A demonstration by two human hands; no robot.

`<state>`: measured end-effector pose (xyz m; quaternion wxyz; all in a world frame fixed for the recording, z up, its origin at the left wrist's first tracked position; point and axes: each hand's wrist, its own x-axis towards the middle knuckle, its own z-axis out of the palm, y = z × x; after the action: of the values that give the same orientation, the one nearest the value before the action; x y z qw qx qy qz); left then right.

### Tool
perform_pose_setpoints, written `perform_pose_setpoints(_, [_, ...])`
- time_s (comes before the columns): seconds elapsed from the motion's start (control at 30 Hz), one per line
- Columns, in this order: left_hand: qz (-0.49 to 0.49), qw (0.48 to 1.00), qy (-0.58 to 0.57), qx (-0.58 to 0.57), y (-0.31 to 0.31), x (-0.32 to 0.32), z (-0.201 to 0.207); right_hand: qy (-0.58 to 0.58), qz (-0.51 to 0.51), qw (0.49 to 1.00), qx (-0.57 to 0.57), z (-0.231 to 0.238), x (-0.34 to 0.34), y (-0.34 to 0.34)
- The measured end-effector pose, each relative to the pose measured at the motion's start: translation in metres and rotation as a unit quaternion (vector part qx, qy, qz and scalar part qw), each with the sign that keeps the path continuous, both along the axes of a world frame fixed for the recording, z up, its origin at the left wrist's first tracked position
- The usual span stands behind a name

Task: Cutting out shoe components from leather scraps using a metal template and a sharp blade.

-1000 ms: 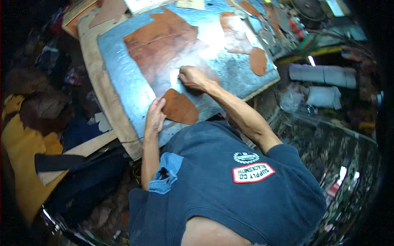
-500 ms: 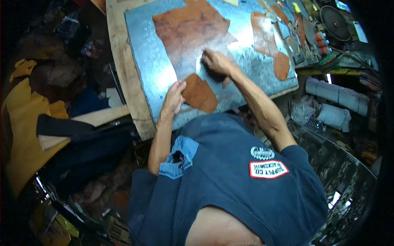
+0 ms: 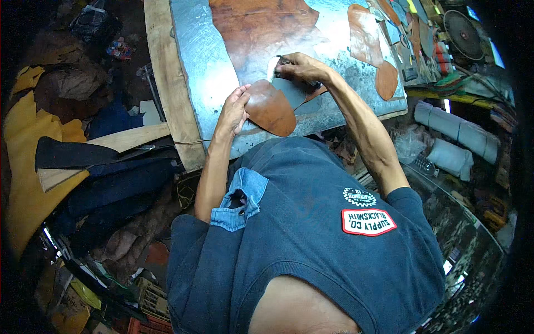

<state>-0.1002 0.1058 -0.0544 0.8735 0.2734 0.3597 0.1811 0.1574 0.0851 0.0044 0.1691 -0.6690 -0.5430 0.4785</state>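
My left hand (image 3: pixel 234 110) pinches the left edge of a rounded brown leather piece (image 3: pixel 271 108) between thumb and fingers. This piece lies at the near edge of a metal-topped table (image 3: pixel 203 67). Just up and to the right, my right hand (image 3: pixel 303 68) is closed, fingers curled down, at the near edge of a large brown leather hide (image 3: pixel 267 28). What it grips is hidden; something dark shows below the fingers. A flat grey piece (image 3: pixel 290 92) lies under that hand, partly covered by the rounded leather. A bright white patch borders the hide beside my fingertips.
More brown leather, a long piece (image 3: pixel 364 34) and an oval one (image 3: pixel 386 80), lies at the table's right. A fan (image 3: pixel 464 34) stands far right beyond leather scraps. White wrapped rolls (image 3: pixel 456 127) sit below right. Yellow hide (image 3: pixel 28 161) and dark material hang at left.
The rounded leather piece has shifted slightly upward in view and now looks shinier. My right hand has turned and moved a little right, and more of the grey piece shows beneath it.
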Motion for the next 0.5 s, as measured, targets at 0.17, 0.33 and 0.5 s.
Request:
perform_pose_setpoints(0.17, [-0.049, 0.991, 0.081, 0.098, 0.004, -0.002, 0.004, -0.005, 0.042, 0.996, -0.073, 0.041, -0.006, -0.005])
perform_pose_setpoints(0.33, [0.002, 0.903, 0.23, 0.364, 0.059, -0.001, -0.012, -0.158, 0.162, 0.973, 0.04, 0.007, 0.009, -0.012])
perform_pose_setpoints(0.5, [0.098, 0.976, 0.111, 0.157, 0.116, 0.012, -0.018, 0.035, -0.152, 0.961, 0.229, -0.009, 0.017, -0.044])
